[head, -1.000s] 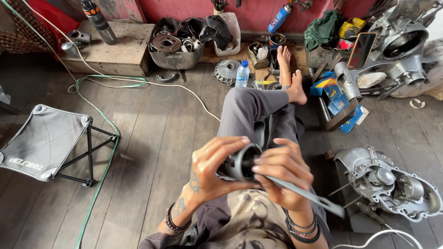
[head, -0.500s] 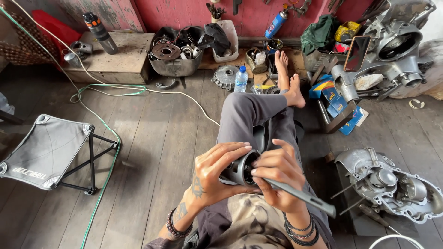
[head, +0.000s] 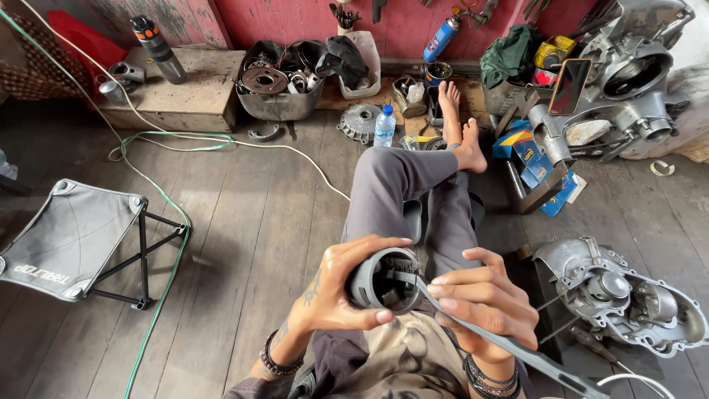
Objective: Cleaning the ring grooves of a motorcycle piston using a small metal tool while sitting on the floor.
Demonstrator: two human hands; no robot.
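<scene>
Person seated on the plank floor [head: 244,244], legs stretched out, bare feet toward the far wall.

Nearest: left hand [head: 340,295] clamped round a short grey metal cylinder [head: 380,279], held just above the lap with its open end turned up toward the face. Fingers wrap the outer wall, thumb underneath. Right hand [head: 484,303] closed on a long flat grey tool [head: 509,347], its handle running back down past the wrist. The tool's tip is inside the cylinder's mouth, touching a dark part seated there; what that part is cannot be made out.

Judgement: the step in hand looks like prying or scraping something inside the bore. The next move would call for a steady grip on the cylinder while the tool tip levers against the inner rim, with care that it does not slip toward the holding fingers.

Just to the right of the lap: an open engine case [head: 628,295] lying on the floor. To the left, well apart: a folding stool [head: 66,236] with a grey fabric seat, and a green hose [head: 173,251] trailing across the planks.

Farther: a water bottle [head: 384,125] near the feet, a metal basin [head: 277,92] full of parts, blue boxes [head: 532,155], a larger engine block [head: 628,81] at the far right, and a red wall [head: 295,18] behind.
</scene>
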